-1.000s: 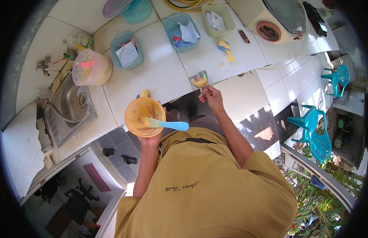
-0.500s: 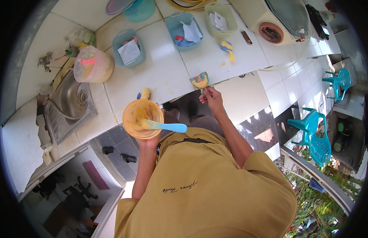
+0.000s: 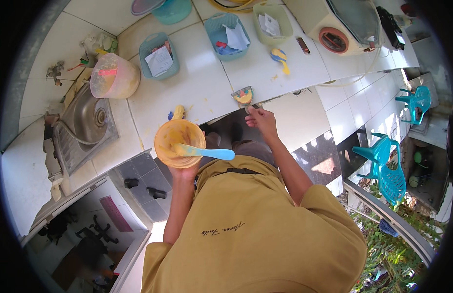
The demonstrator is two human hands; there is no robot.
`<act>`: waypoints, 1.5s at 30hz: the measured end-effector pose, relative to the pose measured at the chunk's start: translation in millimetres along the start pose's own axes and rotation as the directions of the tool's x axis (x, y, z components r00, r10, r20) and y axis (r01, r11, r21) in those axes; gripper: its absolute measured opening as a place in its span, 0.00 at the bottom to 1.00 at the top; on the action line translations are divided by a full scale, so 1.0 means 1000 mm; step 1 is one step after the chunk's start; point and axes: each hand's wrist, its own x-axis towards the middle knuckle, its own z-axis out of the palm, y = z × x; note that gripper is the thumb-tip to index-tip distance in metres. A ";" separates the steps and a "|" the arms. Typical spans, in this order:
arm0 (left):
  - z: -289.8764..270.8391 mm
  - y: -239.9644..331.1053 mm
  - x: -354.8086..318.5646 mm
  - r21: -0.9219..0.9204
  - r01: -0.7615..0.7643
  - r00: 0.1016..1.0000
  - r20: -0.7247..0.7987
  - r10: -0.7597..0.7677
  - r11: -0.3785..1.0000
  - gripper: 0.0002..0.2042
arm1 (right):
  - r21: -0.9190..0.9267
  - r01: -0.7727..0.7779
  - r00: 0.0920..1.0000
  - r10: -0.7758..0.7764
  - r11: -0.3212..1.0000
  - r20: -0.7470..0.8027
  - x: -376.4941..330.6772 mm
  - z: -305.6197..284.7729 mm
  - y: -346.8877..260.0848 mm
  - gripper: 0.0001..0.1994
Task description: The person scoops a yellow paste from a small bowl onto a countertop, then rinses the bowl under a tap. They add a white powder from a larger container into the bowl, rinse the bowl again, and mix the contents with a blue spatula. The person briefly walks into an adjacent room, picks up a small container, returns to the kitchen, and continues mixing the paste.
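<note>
Held orange bowl (image 3: 164,140) hiding counter edge (image 3: 219,116), sink (image 3: 91,139) leftward, three baskets (image 3: 232,55) beyond

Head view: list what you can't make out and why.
In the head view:
Left hand: fingers mostly hidden behind the round orange bowl.
Light-blue plastic spatula: tip obscured by yellow paste.
Grey-edged flat piece smeared yellow: too small to tell its kind, or whether the right hand touches it.
Round teal plastic tub: cut off by upper edge.
</note>
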 end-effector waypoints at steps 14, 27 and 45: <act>0.053 -0.024 0.036 0.113 0.147 0.976 0.146 -0.163 0.983 0.25 | -0.590 0.791 0.556 -0.211 -0.163 0.804 -0.123 0.031 -0.181 0.13; 0.119 0.007 0.038 0.243 0.081 0.947 0.283 -0.151 0.967 0.25 | -0.323 0.757 0.152 -0.328 -0.568 0.933 -0.129 0.040 -0.270 0.23; 0.130 0.009 0.034 0.185 -0.223 0.847 0.523 0.096 0.957 0.29 | -0.390 0.899 0.432 -0.535 0.196 0.726 -0.107 0.061 -0.192 0.12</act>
